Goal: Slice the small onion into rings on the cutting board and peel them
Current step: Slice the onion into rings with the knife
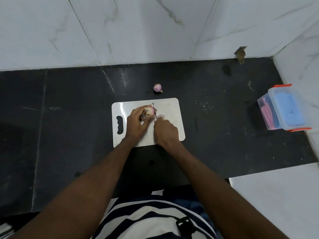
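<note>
On the white cutting board [172,107], the left hand [137,124] grips the small onion [150,111] just left of the knife [155,112] clasped by the right hand [166,132], blade pointing away, crossing the onion.

light: dim, even | glare: sheen on dark counter [123,78] | edges: wide-angle bending | focus: soft

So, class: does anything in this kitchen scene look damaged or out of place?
Yes. At the foot of the tiled wall, far right, a hole with brownish debris breaks the tiling. A second onion sits on the counter beyond the cutting board.
</note>
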A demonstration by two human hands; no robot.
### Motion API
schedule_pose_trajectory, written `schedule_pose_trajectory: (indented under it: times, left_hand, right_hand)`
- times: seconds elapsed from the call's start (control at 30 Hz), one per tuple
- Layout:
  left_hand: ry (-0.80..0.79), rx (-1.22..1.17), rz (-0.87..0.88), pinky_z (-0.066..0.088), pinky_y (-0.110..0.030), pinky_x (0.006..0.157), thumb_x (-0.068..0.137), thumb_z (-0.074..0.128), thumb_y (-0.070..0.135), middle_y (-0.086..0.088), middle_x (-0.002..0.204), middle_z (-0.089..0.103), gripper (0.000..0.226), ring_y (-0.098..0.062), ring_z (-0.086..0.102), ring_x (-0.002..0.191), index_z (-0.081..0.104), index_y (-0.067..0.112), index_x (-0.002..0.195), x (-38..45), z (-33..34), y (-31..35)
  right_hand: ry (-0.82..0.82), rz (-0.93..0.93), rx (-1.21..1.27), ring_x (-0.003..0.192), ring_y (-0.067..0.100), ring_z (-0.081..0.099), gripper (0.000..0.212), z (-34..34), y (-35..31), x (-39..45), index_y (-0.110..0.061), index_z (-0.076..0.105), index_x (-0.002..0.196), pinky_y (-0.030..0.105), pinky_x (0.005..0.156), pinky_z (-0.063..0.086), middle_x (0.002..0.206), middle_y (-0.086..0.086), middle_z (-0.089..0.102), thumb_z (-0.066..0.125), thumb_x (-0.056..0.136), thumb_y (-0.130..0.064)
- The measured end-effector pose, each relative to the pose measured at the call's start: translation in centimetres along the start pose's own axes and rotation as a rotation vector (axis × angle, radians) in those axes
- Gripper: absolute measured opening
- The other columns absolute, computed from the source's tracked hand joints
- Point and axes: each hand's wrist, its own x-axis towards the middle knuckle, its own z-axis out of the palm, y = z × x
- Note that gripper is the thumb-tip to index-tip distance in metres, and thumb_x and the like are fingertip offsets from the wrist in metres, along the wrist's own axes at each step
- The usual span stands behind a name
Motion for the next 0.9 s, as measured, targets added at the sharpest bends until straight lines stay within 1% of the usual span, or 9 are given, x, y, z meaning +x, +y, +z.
schedule_pose_trajectory:
  times: [0.1,0.2,0.3,0.43,0.5,0.6,0.7,0.83,0.9]
  left_hand:
    - [0.012,-0.008,-0.029,0.049,-0.01,0.088,0.096,0.082,0.025,0.013,0.123,0.068,0.04,-0.014,0.065,0.105,0.072,0.014,0.133,-0.2,0.1,-0.1]
    - [-0.007,-0.02,-0.016,0.052,-0.015,0.088,0.097,0.081,0.028,0.011,0.125,0.072,0.039,-0.013,0.066,0.106,0.073,0.018,0.133,-0.2,0.0,-0.1]
    - [-0.006,-0.015,-0.004,0.054,-0.019,0.086,0.097,0.08,0.027,0.015,0.125,0.071,0.036,-0.012,0.065,0.107,0.074,0.02,0.132,-0.2,0.0,0.1]
    - [-0.01,0.022,0.029,0.047,-0.01,0.089,0.097,0.081,0.025,0.009,0.128,0.072,0.038,-0.012,0.063,0.11,0.073,0.014,0.132,0.1,0.0,-0.2]
    - [-0.007,0.038,0.003,0.048,-0.011,0.09,0.097,0.081,0.026,0.005,0.127,0.073,0.039,-0.016,0.065,0.109,0.072,0.013,0.133,0.2,0.1,-0.7]
    - [0.02,0.014,-0.052,0.053,-0.015,0.088,0.096,0.081,0.025,0.009,0.12,0.068,0.039,-0.018,0.067,0.104,0.072,0.012,0.131,0.0,0.2,-0.8]
    - [0.003,-0.015,-0.022,0.053,-0.017,0.086,0.097,0.081,0.022,0.012,0.121,0.069,0.038,-0.014,0.066,0.104,0.073,0.016,0.133,0.0,0.0,-0.3]
    - [0.003,-0.02,-0.064,0.055,-0.016,0.085,0.095,0.081,0.034,-0.001,0.121,0.073,0.042,-0.011,0.067,0.101,0.072,0.016,0.132,0.2,-0.1,-0.7]
    - [-0.001,-0.024,-0.065,0.059,-0.023,0.085,0.096,0.078,0.035,0.005,0.119,0.072,0.041,-0.015,0.069,0.101,0.071,0.02,0.133,0.1,-0.1,-0.8]
  right_hand:
    - [0.002,-0.029,-0.035,0.105,0.033,0.07,0.032,-0.3,-0.6,0.7,-0.004,0.05,0.134,0.036,0.074,0.041,0.123,0.012,0.067,0.04,0.105,-0.013]
    - [0.008,0.005,0.018,0.104,0.036,0.069,0.041,0.5,0.0,-0.3,-0.004,0.04,0.146,0.039,0.074,0.039,0.121,0.015,0.068,0.032,0.11,-0.023]
    - [0.011,-0.036,-0.012,0.1,0.035,0.068,0.043,1.4,0.8,-1.5,-0.007,0.04,0.146,0.04,0.072,0.038,0.115,0.015,0.069,0.026,0.113,-0.031]
    - [0.001,0.0,-0.036,0.104,0.031,0.071,0.035,0.7,-0.3,1.0,-0.005,0.046,0.139,0.036,0.073,0.041,0.121,0.011,0.069,0.041,0.106,-0.016]
    - [0.007,-0.001,-0.059,0.105,0.029,0.072,0.036,0.8,-0.7,1.6,-0.004,0.047,0.138,0.034,0.074,0.042,0.125,0.01,0.067,0.044,0.103,-0.012]
    - [-0.004,0.004,-0.045,0.105,0.032,0.071,0.039,1.4,0.0,-0.1,-0.005,0.041,0.145,0.037,0.073,0.039,0.12,0.011,0.069,0.035,0.11,-0.023]
    - [0.001,-0.035,-0.106,0.103,0.032,0.07,0.038,1.5,1.0,-0.7,-0.011,0.047,0.137,0.038,0.072,0.037,0.117,0.01,0.07,0.028,0.113,-0.033]
    - [-0.019,-0.01,-0.15,0.109,0.03,0.07,0.042,0.7,-0.1,0.9,-0.006,0.041,0.148,0.037,0.077,0.042,0.124,0.008,0.069,0.04,0.108,-0.02]
    - [-0.045,-0.003,-0.178,0.111,0.028,0.07,0.034,0.6,-0.5,0.3,-0.009,0.051,0.139,0.035,0.078,0.042,0.124,0.006,0.069,0.042,0.107,-0.016]
